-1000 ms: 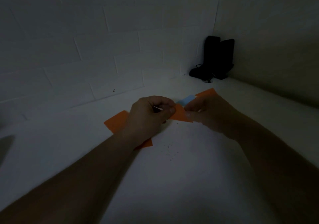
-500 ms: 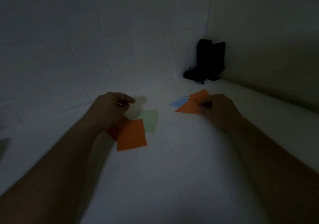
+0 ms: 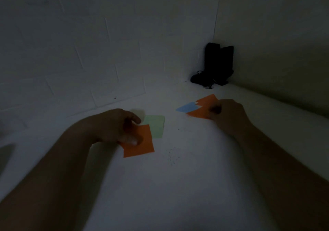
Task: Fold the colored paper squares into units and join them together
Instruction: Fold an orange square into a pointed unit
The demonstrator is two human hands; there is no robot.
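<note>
In dim light, my left hand (image 3: 117,125) lies over an orange paper square (image 3: 142,145) on the white table, its fingers curled onto the square's left part. A pale green square (image 3: 157,126) lies partly under the orange one, just behind it. To the right, my right hand (image 3: 226,114) pinches the folded orange unit (image 3: 202,109) at its right end. A blue folded unit (image 3: 187,107) sticks out from the orange unit's left side; the two look joined. The orange square's left edge is hidden by my left hand.
The white table (image 3: 178,186) meets tiled walls at the back and right. A black object with a cable (image 3: 216,65) stands in the far corner. Small dark specks (image 3: 171,155) lie on the table between my forearms.
My hands were together at the centre on the orange unit. The left hand has left it and moved left onto the orange square; the right has carried the joined units to the right.
</note>
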